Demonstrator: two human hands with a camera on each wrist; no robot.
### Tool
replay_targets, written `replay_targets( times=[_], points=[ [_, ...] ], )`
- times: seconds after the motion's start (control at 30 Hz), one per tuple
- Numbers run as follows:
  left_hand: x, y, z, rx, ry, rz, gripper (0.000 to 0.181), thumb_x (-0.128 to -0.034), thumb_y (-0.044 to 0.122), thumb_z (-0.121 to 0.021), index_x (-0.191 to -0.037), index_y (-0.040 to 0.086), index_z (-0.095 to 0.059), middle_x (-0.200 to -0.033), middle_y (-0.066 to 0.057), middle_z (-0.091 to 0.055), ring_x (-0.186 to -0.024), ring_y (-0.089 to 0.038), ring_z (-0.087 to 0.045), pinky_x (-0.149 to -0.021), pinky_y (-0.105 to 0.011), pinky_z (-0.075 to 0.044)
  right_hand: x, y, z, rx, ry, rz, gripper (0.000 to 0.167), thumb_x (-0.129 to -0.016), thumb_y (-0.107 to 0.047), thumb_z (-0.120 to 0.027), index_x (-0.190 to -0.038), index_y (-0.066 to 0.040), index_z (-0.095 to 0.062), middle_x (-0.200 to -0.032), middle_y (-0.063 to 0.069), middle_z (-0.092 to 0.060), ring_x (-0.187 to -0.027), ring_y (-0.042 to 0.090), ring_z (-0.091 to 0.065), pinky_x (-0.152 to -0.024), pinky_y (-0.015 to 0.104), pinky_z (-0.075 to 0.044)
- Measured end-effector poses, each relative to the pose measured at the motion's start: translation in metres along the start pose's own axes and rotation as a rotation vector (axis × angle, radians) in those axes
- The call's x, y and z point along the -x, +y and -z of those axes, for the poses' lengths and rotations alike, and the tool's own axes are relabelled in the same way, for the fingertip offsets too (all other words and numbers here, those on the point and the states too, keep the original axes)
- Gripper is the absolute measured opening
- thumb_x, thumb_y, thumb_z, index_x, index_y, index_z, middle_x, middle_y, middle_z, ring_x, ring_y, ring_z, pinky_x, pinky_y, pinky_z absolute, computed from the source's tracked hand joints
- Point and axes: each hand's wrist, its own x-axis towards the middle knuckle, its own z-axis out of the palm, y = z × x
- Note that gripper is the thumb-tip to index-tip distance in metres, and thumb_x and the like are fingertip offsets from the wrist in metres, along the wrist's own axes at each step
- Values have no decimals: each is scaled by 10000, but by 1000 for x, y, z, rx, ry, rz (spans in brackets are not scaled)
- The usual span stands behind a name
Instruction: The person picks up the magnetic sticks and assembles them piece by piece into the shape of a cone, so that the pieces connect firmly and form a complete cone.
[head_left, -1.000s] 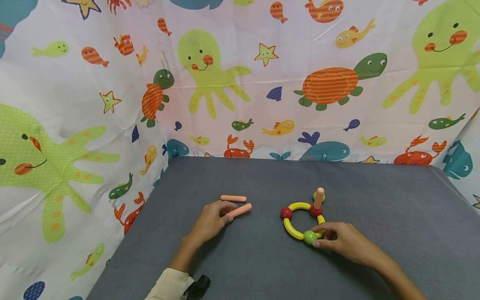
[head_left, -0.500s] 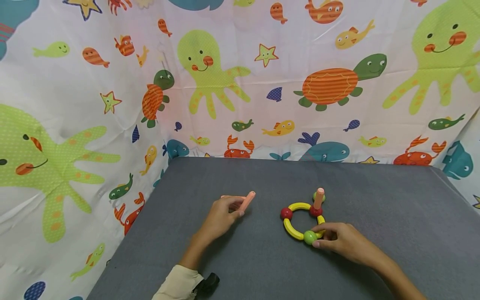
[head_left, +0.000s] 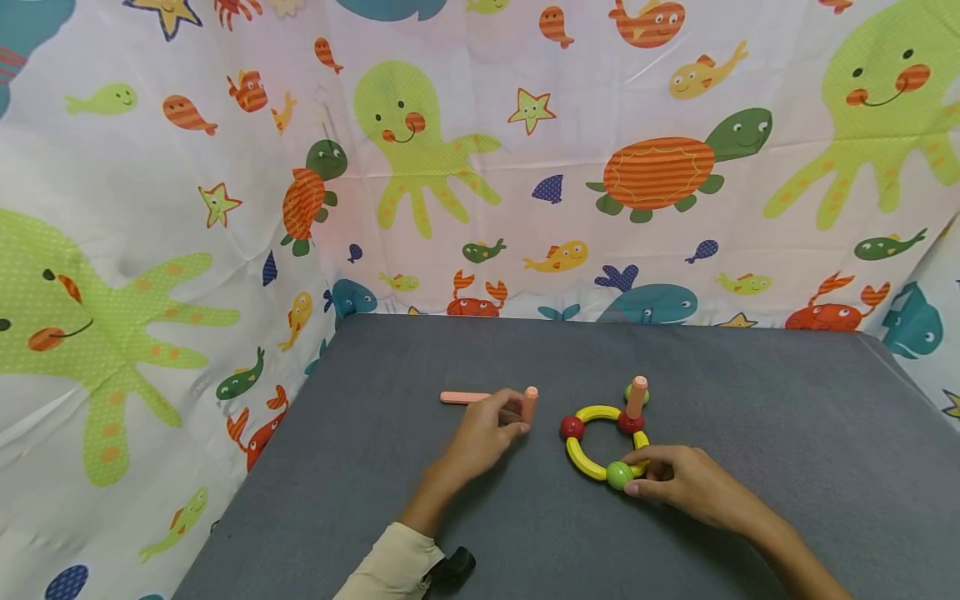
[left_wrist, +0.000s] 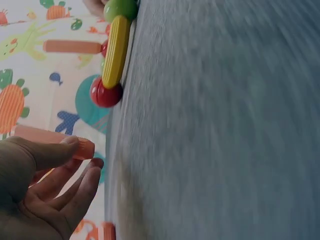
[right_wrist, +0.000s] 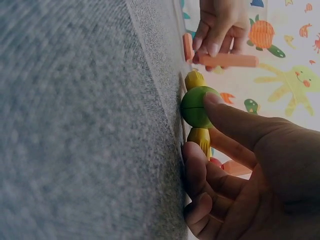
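Note:
In the head view my left hand (head_left: 483, 437) pinches a salmon-coloured toy rod (head_left: 530, 405) and holds it nearly upright above the grey table. The left wrist view shows the thumb and fingers on that rod (left_wrist: 55, 139) near its lower end. To the right lies a ring of yellow curved rods (head_left: 585, 461) joined by a left red ball (head_left: 572, 427), a green ball (head_left: 619, 476) and a right red ball (head_left: 630, 422). Another salmon rod (head_left: 637, 398) stands on the right red ball. My right hand (head_left: 686, 482) grips the ring by the green ball, its thumb on the ball (right_wrist: 196, 107).
One more salmon rod (head_left: 462, 397) lies flat on the grey table (head_left: 360, 467), behind my left hand. Behind the ring, a second green ball (head_left: 646, 396) is partly hidden by the standing rod. A sea-animal curtain (head_left: 480, 167) hangs at the table's back and left.
My left hand has moved right towards the ring, and its rod has turned from nearly flat to upright. The flat rod is behind it. My right hand and the ring stay put.

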Motion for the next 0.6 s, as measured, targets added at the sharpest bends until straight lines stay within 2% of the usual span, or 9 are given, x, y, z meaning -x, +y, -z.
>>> replay_targets(
  times=[0.27, 0.6],
  points=[
    [-10, 14, -20, 25, -30, 46, 331, -980, 143, -781, -1299, 114, -695, -1214, -31, -739, -1077, -144, -730, -946, -304, -587, 0, -1, 0, 3, 7, -23, 416, -946, -356, -809, -1272, -105, -747, -848, -21, -632, -761, 116, -569, -631, 255, -453],
    [-22, 23, -43, 42, -12, -9, 325, -980, 157, -781, -1294, 124, -703, -1172, -22, -752, -1015, -97, -718, -910, -243, -581, 0, 0, -1, -2, 7, -3, 398, -954, -355, -803, -1266, -115, -750, -840, -26, -631, -744, 100, -568, -623, 252, -453]
  ],
)
